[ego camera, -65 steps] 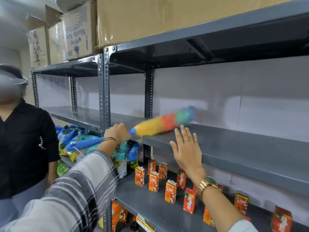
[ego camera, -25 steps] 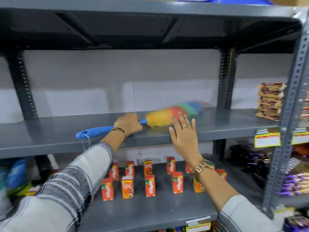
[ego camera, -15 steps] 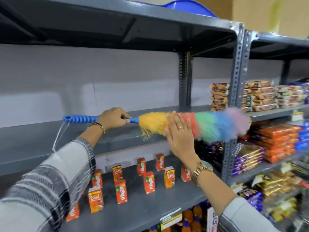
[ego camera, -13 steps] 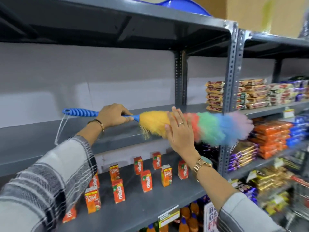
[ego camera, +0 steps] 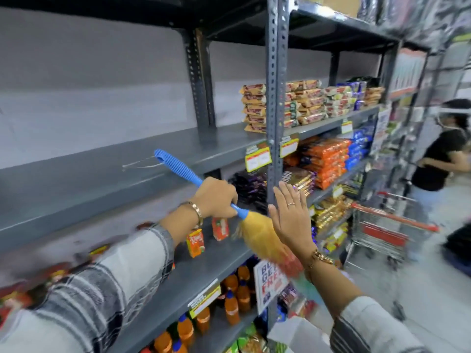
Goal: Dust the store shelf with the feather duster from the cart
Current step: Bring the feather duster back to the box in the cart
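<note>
The left hand (ego camera: 216,197) is closed around the blue ribbed handle of the feather duster (ego camera: 257,235), gripping it low, just above where the handle meets the head; the handle's free end, with its thin hanging loop, sticks up and away behind the hand over the front lip of the bare grey shelf (ego camera: 107,169). The duster's head points down and to the right of that hand, off the shelf surface, its yellow plumes showing and the red part beyond them blurred and partly hidden. It looks a light tool with a stiff plastic handle and a soft, yielding head that should bend on contact; the ridged handle is the sensible place to hold it, as ridges give purchase, and the plumes themselves would only crush. Just below the left hand stand small orange juice cartons (ego camera: 195,242), one reading "Real". To the right, the right hand (ego camera: 291,220) is open and flat, fingers together, palm turned toward the plumes and touching or nearly touching them. Below it hangs a sign (ego camera: 270,282) with letters "BU", "GE" and what seems "FREE". Farther right stands a red-trimmed shopping cart (ego camera: 382,228).
</note>
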Demonstrator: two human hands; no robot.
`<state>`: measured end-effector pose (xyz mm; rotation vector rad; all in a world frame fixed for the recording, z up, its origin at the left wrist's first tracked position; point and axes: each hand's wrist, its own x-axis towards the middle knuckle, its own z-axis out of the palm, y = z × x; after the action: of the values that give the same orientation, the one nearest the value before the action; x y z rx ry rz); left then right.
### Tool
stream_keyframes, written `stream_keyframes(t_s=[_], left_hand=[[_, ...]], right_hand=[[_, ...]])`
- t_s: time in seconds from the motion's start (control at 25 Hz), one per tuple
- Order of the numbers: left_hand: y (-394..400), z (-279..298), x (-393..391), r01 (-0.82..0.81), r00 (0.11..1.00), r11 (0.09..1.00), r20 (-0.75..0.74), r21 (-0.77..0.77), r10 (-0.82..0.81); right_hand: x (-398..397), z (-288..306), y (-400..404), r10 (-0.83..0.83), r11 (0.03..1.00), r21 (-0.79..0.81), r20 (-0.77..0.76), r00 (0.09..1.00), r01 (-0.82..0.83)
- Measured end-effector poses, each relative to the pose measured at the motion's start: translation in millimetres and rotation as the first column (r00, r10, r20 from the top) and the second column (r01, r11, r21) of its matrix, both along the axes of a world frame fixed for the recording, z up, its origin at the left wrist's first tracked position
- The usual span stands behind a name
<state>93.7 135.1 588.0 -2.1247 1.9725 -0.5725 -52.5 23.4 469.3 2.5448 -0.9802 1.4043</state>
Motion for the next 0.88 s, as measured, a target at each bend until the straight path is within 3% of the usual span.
stream_keyframes(t_s=[0.24, 0.44, 0.56, 0.64, 0.76, 0.88], left_hand=[[-79.2, -108.4, -72.4, 0.03, 0.997, 0.968, -0.074, 0.25, -0.011], [-129.1, -249.0, -119.8, 0.099, 0.995, 0.886, -0.069, 0.453, -0.076], [-141.2, -332.0, -139.6, 0.12, 0.993, 0.837, -0.072, 0.533, -0.096], [-149.1, -385.4, -155.0, 0.131, 0.99, 0.806, -0.12, 0.578, -0.074], [-162.4, -436.6, -183.2, 0.194, 0.978, 0.835, -0.164, 0.515, -0.126], [-175.1, -489.0, -197.1, 0.214, 0.975, 0.757, -0.178, 0.617, -0.131]], right_hand=[[-93.1, -79.7, -50.9, -0.205, 0.964, 0.15, -0.119, 0.972, 0.221], [-168.2, -185.0, -74.1, -0.316, 0.875, 0.299, -0.242, 0.917, 0.38], [-202.1, -244.8, -71.0, -0.413, 0.814, 0.293, -0.316, 0.854, 0.502], [-218.7, -287.5, -67.3, -0.442, 0.76, 0.334, -0.365, 0.82, 0.558], [-237.4, -343.6, -56.8, -0.428, 0.72, 0.374, -0.423, 0.799, 0.584], [-250.0, -386.0, -49.7, -0.388, 0.699, 0.4, -0.485, 0.784, 0.594]])
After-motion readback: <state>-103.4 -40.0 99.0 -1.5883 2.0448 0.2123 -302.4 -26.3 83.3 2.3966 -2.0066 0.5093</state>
